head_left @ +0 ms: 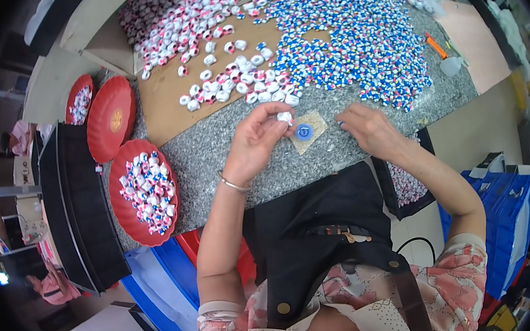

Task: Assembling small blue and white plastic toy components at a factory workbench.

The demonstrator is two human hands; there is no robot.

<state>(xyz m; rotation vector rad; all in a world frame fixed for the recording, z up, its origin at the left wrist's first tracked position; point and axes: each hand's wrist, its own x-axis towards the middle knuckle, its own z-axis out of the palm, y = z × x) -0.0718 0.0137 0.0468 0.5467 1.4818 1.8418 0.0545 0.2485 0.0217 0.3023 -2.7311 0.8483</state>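
white piece [285, 118], pinched in left fingers [272, 109] beside the blue disc [304, 132], could be dropped if squeezed askew, while a blue bit [342, 124] is pinched in right fingers [353, 114] right of that disc.

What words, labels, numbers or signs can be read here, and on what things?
None reads clearly.
Round gold emblem on the red scalloped dish: too small to read.
Pale mark on the small round blue disc, between left hand and right hand: too blurred.
Whitish marks on the large blue bag: too blurred.
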